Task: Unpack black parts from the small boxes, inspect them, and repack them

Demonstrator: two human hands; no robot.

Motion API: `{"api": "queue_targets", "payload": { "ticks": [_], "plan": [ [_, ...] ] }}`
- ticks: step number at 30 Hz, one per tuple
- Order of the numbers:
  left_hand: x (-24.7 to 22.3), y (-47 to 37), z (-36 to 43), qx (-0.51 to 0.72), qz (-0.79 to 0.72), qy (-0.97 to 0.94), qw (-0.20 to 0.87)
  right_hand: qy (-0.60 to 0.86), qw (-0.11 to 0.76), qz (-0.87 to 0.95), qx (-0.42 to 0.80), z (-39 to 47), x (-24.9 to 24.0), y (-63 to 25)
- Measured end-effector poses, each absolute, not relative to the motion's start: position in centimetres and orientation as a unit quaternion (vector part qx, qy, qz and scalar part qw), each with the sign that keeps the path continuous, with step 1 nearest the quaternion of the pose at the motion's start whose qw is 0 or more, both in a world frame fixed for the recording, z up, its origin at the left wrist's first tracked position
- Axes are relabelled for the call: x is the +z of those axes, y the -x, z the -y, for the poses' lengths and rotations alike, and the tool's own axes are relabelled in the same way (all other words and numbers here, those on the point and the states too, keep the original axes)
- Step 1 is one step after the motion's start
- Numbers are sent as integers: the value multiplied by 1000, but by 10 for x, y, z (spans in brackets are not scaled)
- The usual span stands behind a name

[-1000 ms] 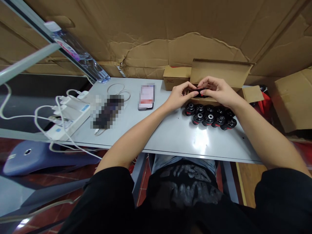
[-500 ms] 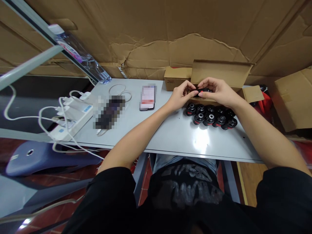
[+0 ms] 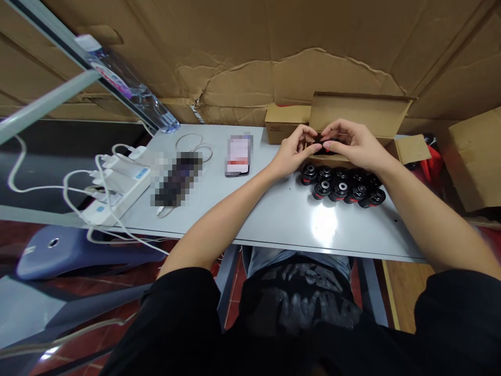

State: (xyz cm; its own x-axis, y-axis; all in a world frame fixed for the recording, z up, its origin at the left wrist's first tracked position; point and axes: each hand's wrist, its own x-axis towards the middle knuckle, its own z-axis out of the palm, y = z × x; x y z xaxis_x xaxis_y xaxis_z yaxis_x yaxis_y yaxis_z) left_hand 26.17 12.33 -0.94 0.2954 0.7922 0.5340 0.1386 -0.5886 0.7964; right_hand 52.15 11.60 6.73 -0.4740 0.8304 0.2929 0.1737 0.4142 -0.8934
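Over an open cardboard box (image 3: 362,112), my left hand (image 3: 295,150) and my right hand (image 3: 352,143) meet with fingertips almost touching. Thumbs and fingers of both close around a black cylindrical part (image 3: 326,149) with a red mark, low in the box opening. Much of that part is hidden by the fingers. In front of the box, more black cylindrical parts (image 3: 340,191) stand in two close rows. They have red labels, and some show a pale metal ring on top.
A smaller closed box (image 3: 287,122) stands left of the open one. Further left on the table (image 3: 274,219) lie a lit phone (image 3: 238,155), a blurred dark device (image 3: 178,180) and a corded power strip (image 3: 117,201). A water bottle (image 3: 129,86) leans by the shelf frame. At right is another carton (image 3: 477,156).
Both hands have lowered the black part slightly into the open box, and it shows less between the fingers. The rows of parts keep their arrangement; the view has shifted a little.
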Motion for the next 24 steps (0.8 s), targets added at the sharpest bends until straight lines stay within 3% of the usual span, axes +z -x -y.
{"api": "queue_targets", "payload": {
  "ticks": [12, 24],
  "plan": [
    [-10, -263, -125, 502, -308, -733, 340, 316, 348, 786, 402, -119, 71, -528],
    [-15, -264, -128, 506, -312, -728, 342, 344, 368, 744, 439, -114, 72, -523]
  ]
}}
